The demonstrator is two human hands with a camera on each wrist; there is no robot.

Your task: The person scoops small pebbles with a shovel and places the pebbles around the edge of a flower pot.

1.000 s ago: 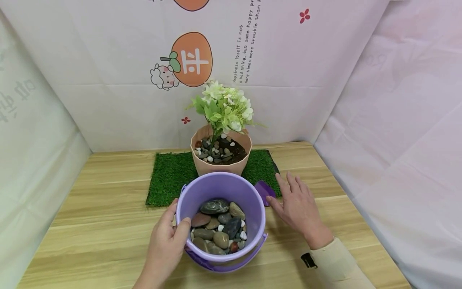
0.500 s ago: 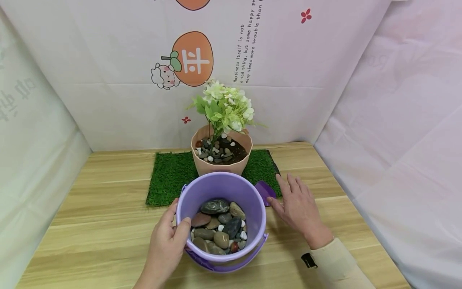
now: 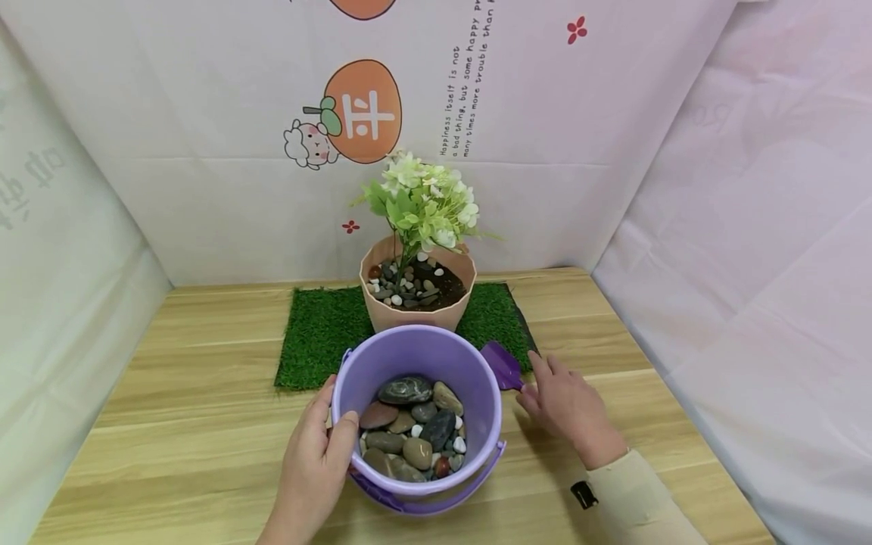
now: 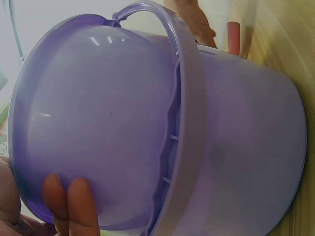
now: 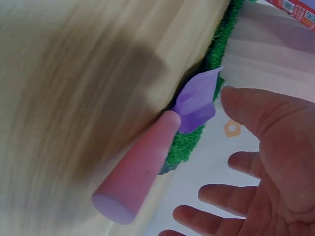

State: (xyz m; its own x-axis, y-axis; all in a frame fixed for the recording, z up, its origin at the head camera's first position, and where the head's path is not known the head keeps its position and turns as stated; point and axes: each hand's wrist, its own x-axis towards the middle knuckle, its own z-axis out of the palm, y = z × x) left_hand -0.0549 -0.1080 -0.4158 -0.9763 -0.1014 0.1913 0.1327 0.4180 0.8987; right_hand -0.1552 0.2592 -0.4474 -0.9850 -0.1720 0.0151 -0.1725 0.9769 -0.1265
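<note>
A lilac bucket [image 3: 402, 354] with smooth stones [image 3: 439, 429] in its bottom stands at the front middle of the table. My left hand [image 3: 315, 448] grips its left side, thumb over the rim and fingers outside; the left wrist view shows fingertips [image 4: 78, 201] against the bucket wall. Just right of the bucket lies a small shovel [image 3: 502, 366] with a purple blade and a pink handle, the blade overlapping the grass mat's corner. Over the handle [image 5: 140, 167] is my right hand [image 3: 571, 405], its fingers spread and apart from the shovel in the right wrist view.
Behind the bucket, a peach flowerpot [image 3: 415, 318] holds soil, pebbles and a white-flowered plant [image 3: 432, 204]. It stands on a green grass mat [image 3: 316, 341]. White printed cloth [image 3: 545, 189] rises behind the wooden table [image 3: 191, 424] and on both sides.
My right hand has drawn back toward me and lowered over the shovel's handle, its thumb shifting off the blade. The left hand and bucket have stayed put.
</note>
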